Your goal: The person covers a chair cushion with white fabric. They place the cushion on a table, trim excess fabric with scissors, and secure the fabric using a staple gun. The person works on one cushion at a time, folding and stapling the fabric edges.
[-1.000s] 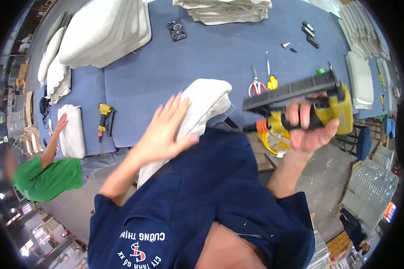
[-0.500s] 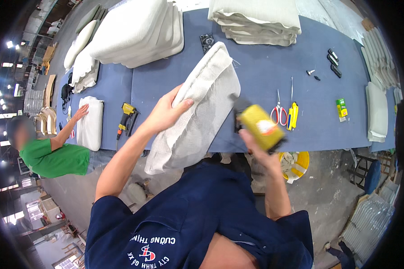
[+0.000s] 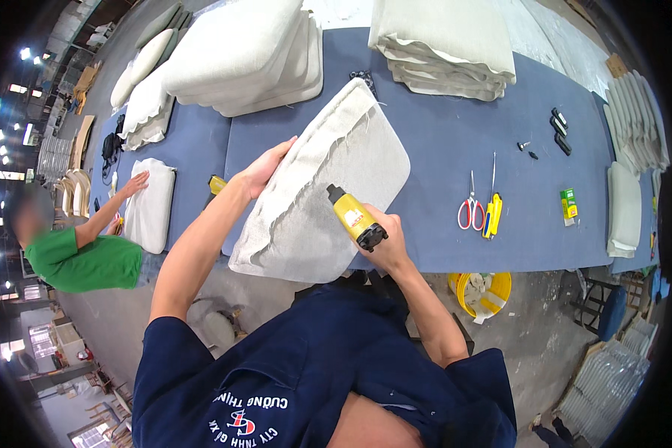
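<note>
The left hand has its fingers clamped on the upper edge of a white cushion tilted over the blue table; right hand fingers wrapped around a yellow staple gun touching the cushion

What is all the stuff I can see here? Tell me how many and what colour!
table: one, blue top.
held cushion: one, off-white, tilted on the table's near edge.
staple gun: one, yellow and black, against that cushion.
cushion stacks: several, white, far side.
scissors: one, red handles, right of centre.
bucket: one, yellow, on the floor.
co-worker: one, green shirt, left.
left hand: on the cushion's edge.
right hand: grips the gun.
</note>
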The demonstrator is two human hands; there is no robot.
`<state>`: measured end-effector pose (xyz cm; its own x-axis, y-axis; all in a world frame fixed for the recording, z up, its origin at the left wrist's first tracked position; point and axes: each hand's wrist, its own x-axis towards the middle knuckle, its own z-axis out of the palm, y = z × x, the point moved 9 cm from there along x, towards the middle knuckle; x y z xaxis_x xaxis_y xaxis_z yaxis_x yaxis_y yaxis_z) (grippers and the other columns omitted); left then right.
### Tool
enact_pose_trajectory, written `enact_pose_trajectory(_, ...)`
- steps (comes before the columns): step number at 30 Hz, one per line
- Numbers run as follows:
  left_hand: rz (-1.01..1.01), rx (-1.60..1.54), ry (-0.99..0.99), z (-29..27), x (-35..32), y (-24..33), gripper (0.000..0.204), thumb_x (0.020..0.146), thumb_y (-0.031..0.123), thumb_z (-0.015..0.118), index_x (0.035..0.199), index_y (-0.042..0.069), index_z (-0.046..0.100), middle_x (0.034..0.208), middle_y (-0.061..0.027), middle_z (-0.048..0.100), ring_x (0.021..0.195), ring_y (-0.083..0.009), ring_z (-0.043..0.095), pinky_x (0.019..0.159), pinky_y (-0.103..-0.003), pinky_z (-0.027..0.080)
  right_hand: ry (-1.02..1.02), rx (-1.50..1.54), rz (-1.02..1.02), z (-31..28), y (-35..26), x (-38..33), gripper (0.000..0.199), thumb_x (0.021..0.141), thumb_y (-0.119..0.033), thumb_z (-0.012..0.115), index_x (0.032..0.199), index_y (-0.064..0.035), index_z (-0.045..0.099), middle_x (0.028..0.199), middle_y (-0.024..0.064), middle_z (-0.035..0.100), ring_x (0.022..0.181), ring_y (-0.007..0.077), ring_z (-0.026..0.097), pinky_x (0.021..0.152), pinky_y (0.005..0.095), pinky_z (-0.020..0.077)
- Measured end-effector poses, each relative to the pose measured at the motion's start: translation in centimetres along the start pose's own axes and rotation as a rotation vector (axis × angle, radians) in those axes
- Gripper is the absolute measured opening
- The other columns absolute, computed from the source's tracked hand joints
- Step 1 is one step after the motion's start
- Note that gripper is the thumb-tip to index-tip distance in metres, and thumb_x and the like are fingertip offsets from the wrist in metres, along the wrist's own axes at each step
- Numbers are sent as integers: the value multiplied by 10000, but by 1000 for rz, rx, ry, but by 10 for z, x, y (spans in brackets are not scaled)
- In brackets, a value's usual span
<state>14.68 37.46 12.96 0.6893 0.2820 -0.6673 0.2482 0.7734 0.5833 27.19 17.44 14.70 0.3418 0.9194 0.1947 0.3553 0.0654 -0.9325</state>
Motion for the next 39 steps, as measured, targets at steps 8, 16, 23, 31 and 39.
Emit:
enact_pose_trajectory(8, 500, 683, -130, 30, -7, 48, 833, 1064, 312, 609, 1730, 100, 154, 1761, -116, 262, 1600, -222, 284, 1299, -370, 233, 170, 12, -51, -38, -46, 38, 229, 842, -57, 807, 1050, 12, 740, 841, 121, 759, 711, 275, 749, 687, 317, 555)
enact_pose_trajectory(16, 565, 1073, 136, 60, -33, 49, 790, 995, 141, 680, 1697, 111, 318, 1457, -233, 657, 1343, -256, 629, 1146, -360, 438, 120, -99, -86, -55, -48, 75, 269, 822, -31, 802, 1068, 47, 725, 864, 174, 772, 744, 302, 771, 708, 330, 578)
enact_pose_trajectory(23, 723, 1330, 333, 78, -51, 55, 658, 1001, 108, 683, 1622, 115, 467, 1209, -298, 730, 942, -356, 772, 858, -378, 574, -17, 104, -5, -35, -30, 85, 312, 802, -53, 823, 1084, 51, 736, 853, 175, 768, 745, 339, 758, 705, 353, 579)
enact_pose_trajectory(31, 914, 1356, 311, 83, -55, 54, 629, 977, 64, 706, 1580, 102, 531, 1163, -290, 737, 974, -386, 764, 885, -388, 571, -29, 44, -110, -37, -31, 94, 298, 787, -75, 835, 1054, 25, 749, 867, 183, 766, 789, 383, 748, 693, 384, 577)
enact_pose_trajectory(39, 902, 1343, 331, 81, -53, 57, 645, 966, 129, 742, 1577, 138, 536, 1240, -276, 729, 1079, -447, 738, 898, -413, 594, -40, 43, -113, -38, -41, 95, 232, 798, -82, 836, 978, 14, 726, 855, 188, 751, 790, 392, 738, 682, 403, 570)
